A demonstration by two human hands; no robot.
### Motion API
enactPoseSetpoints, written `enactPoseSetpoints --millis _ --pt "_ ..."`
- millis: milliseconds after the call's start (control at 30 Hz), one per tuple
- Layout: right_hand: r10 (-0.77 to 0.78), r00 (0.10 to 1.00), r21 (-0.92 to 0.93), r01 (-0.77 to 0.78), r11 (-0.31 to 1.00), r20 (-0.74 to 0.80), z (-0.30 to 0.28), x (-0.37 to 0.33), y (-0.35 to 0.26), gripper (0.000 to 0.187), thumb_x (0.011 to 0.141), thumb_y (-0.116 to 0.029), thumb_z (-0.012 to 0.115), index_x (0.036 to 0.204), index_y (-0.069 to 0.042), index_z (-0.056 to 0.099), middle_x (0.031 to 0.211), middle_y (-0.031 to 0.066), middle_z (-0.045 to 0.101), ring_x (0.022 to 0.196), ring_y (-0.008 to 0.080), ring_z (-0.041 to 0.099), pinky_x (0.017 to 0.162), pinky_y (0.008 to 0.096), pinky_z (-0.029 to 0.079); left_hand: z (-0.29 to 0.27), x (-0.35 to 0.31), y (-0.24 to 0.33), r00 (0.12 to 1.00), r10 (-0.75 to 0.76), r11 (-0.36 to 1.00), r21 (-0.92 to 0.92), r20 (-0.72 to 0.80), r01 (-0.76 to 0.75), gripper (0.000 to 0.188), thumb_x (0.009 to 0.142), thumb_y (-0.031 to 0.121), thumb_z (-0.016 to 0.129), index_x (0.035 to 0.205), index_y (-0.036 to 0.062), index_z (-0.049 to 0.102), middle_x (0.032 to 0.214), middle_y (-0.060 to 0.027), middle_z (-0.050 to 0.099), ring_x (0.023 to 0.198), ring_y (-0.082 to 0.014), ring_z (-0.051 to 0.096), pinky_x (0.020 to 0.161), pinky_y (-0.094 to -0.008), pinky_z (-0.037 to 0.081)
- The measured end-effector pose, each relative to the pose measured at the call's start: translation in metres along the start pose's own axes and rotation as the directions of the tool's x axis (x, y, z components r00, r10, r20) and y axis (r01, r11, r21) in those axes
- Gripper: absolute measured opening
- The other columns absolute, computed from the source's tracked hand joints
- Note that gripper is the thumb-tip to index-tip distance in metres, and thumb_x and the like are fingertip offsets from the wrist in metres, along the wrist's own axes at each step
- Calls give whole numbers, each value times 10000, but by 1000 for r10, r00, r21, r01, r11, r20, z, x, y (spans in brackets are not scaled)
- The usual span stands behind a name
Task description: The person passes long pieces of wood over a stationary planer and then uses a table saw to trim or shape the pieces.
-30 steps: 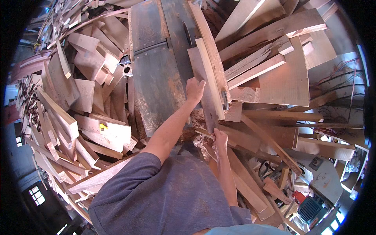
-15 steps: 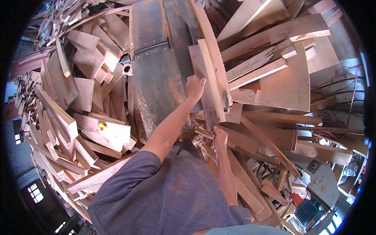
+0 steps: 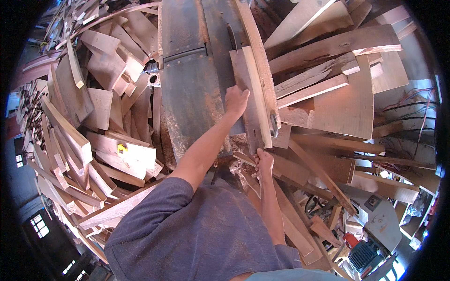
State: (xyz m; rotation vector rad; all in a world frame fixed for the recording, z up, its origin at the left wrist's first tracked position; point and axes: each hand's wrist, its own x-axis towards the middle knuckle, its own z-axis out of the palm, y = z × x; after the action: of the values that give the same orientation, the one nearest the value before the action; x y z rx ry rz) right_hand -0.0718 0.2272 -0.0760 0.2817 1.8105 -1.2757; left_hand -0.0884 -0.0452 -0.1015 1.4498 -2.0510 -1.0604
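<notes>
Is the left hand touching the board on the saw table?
Touching. In the head view the left hand lies flat on the board, its fingers over the board's left edge. The right hand grips the board's near end.

Grey-blue short-sleeved shirt [image 3: 197,229], bare forearms

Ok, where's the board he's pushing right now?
In the head view the board lies on the saw table just right of centre, against the long wooden fence. The left hand presses its left side; the right hand is at its near end.
</notes>
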Motion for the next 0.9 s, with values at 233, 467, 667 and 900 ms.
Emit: enactPoseSetpoints --millis 233,467,667,900 --pt "-4 1000 54 4 999 12 4 -3 -9 383 961 -288 680 688 -24 640 521 7 507 410 100 437 382 274 314 -3 7 2 997 -28 999 19 65 27 447 881 386 665 1038 -31 622 1169 -270 599 1110 -449 575 976 -530 463" --pt "-37 999 41 37 998 3 8 5 -10 372 966 -293 676 708 -29 627 507 -2 476 379 98 398 357 273 276 -1 -10 3 999 42 998 41 -12 -42 447 874 368 686 1004 -50 600 1138 -281 595 1081 -459 566 955 -543 457" --pt "-43 999 53 43 998 -4 13 13 -10 378 977 -306 666 701 -53 616 494 -24 453 350 84 354 328 260 247 -7 -60 5 994 61 997 34 87 -64 509 890 386 707 1095 -63 586 1152 -302 590 1123 -474 547 981 -529 456" --pt "-131 991 64 133 989 -40 22 28 -9 365 955 -302 673 685 -66 609 495 -19 467 341 99 378 317 273 252 9 -41 -9 983 179 983 -19 -38 -180 490 868 383 726 1017 -64 591 1093 -292 594 1107 -470 533 951 -537 448"
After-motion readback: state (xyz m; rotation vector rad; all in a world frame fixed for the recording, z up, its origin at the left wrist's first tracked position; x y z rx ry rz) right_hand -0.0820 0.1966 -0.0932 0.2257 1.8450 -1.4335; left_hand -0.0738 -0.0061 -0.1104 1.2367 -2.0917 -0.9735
